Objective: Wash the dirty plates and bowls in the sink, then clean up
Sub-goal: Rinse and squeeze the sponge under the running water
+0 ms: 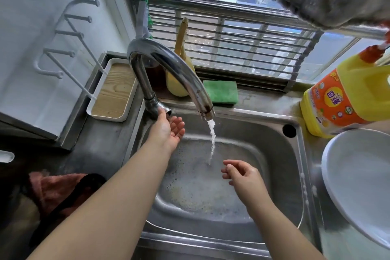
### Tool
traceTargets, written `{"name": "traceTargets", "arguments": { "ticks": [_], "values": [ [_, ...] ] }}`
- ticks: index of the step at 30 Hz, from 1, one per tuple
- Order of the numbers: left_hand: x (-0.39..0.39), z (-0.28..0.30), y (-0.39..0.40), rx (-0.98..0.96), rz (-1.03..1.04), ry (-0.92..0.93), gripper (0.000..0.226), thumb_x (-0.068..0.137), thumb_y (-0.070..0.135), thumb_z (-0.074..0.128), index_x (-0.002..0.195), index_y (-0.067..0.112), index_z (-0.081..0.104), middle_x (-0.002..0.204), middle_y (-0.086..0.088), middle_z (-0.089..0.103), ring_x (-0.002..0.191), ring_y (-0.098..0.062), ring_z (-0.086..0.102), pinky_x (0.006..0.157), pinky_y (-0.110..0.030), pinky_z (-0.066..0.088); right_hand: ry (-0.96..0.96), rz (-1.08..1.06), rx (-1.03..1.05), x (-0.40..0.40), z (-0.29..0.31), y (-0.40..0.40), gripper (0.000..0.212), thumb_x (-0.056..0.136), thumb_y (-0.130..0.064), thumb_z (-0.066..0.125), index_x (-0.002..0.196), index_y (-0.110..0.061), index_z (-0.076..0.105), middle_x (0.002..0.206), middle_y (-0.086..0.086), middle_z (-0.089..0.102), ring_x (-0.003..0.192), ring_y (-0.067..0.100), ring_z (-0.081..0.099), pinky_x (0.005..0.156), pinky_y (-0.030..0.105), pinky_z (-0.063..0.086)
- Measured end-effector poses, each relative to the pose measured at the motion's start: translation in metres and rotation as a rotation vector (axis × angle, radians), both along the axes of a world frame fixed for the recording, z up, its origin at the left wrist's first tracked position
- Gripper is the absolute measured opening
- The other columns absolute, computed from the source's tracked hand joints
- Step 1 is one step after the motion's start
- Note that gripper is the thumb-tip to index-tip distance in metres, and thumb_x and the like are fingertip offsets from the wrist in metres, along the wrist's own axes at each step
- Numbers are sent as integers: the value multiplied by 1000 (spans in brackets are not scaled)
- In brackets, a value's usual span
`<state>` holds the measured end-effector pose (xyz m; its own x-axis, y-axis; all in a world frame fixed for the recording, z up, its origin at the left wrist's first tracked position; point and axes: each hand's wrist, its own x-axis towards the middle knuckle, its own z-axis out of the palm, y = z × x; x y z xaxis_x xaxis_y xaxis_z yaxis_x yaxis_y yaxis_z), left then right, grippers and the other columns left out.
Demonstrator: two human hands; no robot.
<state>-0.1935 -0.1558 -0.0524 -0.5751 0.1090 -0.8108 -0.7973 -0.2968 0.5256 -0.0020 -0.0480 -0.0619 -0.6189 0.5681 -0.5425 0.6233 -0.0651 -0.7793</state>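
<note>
A steel sink [272,133] holds shallow foamy water and no dishes. Water runs in a thin stream [212,141] from the curved faucet [168,67]. My left hand [168,131] is at the faucet's base, its thumb touching the lever, fingers spread with the palm up. My right hand [242,175] hovers over the basin to the right of the stream, fingers loosely curled and holding nothing. A white plate [356,179] rests on the counter to the right of the sink.
A yellow detergent jug [341,99] stands at the back right. A green sponge [221,92] and a yellow brush [179,82] lie behind the faucet. At the left are a white tray [111,93], a white wall rack [69,38] and a reddish cloth [54,190].
</note>
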Motion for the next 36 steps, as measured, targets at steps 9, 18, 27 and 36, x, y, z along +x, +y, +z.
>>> {"name": "traceTargets", "arguments": {
  "ticks": [9, 18, 27, 36],
  "values": [
    [-1, -3, 2, -96, 11, 30, 49, 95, 54, 45, 79, 9, 56, 73, -3, 60, 64, -13, 56, 61, -23, 45, -46, -114, -76, 12, -9, 3, 18, 96, -8, 50, 96, -13, 67, 86, 6, 70, 73, 13, 64, 66, 23, 48],
    [-5, -2, 18, -236, 84, -5, 53, 96, 55, 41, 70, 11, 52, 64, -1, 56, 54, -11, 50, 55, -21, 40, -67, -124, -83, 19, -11, 1, 18, 96, -8, 50, 96, -15, 67, 87, 4, 71, 76, 12, 65, 65, 23, 49],
    [2, 3, -6, -100, -197, 16, 53, 95, 59, 36, 93, 12, 59, 86, -3, 65, 78, -17, 61, 73, -32, 46, -54, -75, -62, 11, -3, -5, 17, 93, -8, 54, 93, -19, 66, 85, 1, 71, 77, 11, 66, 67, 23, 50],
    [51, -8, -30, -307, -671, 188, 11, 98, 19, 48, 97, 15, 57, 92, -4, 63, 73, -18, 60, 63, -28, 43, -101, 121, 222, 2, 12, -10, 25, 80, -4, 60, 69, -18, 41, 63, -3, 45, 57, 12, 38, 51, 19, 31]
  ]
}}
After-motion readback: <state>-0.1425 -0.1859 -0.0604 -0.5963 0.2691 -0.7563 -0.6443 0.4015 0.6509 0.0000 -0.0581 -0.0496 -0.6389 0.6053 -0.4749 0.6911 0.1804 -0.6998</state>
